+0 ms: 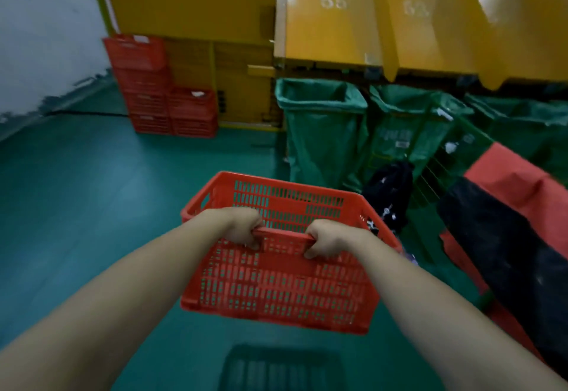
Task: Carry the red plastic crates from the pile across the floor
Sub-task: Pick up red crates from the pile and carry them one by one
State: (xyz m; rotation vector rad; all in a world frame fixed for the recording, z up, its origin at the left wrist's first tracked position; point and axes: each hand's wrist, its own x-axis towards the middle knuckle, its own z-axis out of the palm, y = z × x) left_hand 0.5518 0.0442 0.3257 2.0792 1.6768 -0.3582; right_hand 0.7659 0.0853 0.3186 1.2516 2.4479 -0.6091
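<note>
Both hands grip the near rim of a red plastic crate [276, 267]: the left hand [239, 227] and the right hand [327, 238] curl their fingers round the rim's edge, side by side. The crate hangs clear of the green floor [76, 206], its near wall facing the camera and its shadow on the floor beneath. To the right lie dark bundles [507, 252] on red sheeting [516, 175]. Farther off stand green sacks [319, 132] under yellow numbered chutes [332, 21]. At far left, stacked red crates [159, 92] stand against the yellow machine.
</note>
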